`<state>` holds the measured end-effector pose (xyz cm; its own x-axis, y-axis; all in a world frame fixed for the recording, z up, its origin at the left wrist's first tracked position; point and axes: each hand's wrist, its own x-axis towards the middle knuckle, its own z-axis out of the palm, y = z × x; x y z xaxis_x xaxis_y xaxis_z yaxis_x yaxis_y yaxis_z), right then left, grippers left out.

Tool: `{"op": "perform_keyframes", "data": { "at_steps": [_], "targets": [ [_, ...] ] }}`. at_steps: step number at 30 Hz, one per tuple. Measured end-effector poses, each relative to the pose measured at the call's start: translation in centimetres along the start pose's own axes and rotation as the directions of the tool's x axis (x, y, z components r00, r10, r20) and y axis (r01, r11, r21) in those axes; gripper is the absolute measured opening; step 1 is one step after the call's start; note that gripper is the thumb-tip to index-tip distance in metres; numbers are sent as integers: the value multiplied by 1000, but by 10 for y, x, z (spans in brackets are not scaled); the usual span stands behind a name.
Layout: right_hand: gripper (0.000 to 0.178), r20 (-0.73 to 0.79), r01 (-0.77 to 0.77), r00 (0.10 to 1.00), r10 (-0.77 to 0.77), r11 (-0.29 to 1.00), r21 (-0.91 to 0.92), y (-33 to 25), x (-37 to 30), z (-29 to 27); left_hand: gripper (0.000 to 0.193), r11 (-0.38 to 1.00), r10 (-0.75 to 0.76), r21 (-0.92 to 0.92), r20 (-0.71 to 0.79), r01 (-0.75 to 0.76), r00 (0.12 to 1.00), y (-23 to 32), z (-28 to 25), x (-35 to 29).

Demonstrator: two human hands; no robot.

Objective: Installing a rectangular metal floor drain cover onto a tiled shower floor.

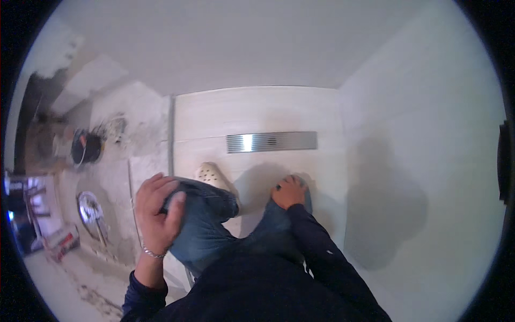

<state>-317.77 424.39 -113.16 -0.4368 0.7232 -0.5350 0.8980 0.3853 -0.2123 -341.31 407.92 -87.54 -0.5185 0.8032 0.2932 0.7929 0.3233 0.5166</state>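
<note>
My left hand (160, 210) rests by the bent left knee of my blue jeans (201, 220). Its thumb stands apart from loosely bent fingers, and nothing shows in it. A silver chain bracelet (154, 252) circles that wrist. Lower down, my right hand (289, 192) lies open over my right knee, fingers spread, with a dark ring on one of them. A cream clog with holes (209, 174) is on my left foot; my right foot is hidden. Ahead of both hands, a long ribbed metal drain grate (272, 142) is set in the pale tiled floor (214, 115).
Plain pale walls rise ahead (257, 43) and at the right (429, 161). A narrow grey edge strip (172, 134) bounds the tiles at the left. Beyond it are a dirty floor, a black bucket (87, 147) and a shiny round metal object (90, 208).
</note>
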Motion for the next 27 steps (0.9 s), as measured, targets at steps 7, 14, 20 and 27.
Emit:
{"op": "perform_keyframes", "data": {
  "at_steps": [7, 14, 20, 27],
  "targets": [
    [42, 95, 16, 995, 0, 987, -163, -5, 15, 11, 24, 999, -33, 15, 93, 32, 995, -19, -7, 14],
    [44, -37, 146, 989, -142, 980, 133, 7, 29, -3, 22, 982, -16, -183, 121, 38, 993, -61, 8, 56],
    [39, 78, -147, 988, 132, 962, 228, -10, -123, -98, 23, 947, -229, -150, 299, 283, 926, -120, 9, 124],
    [33, 410, 647, 717, -564, 757, -92, -81, -21, -226, 30, 868, -392, 20, 640, 496, 661, -115, -13, 124]
  ]
}}
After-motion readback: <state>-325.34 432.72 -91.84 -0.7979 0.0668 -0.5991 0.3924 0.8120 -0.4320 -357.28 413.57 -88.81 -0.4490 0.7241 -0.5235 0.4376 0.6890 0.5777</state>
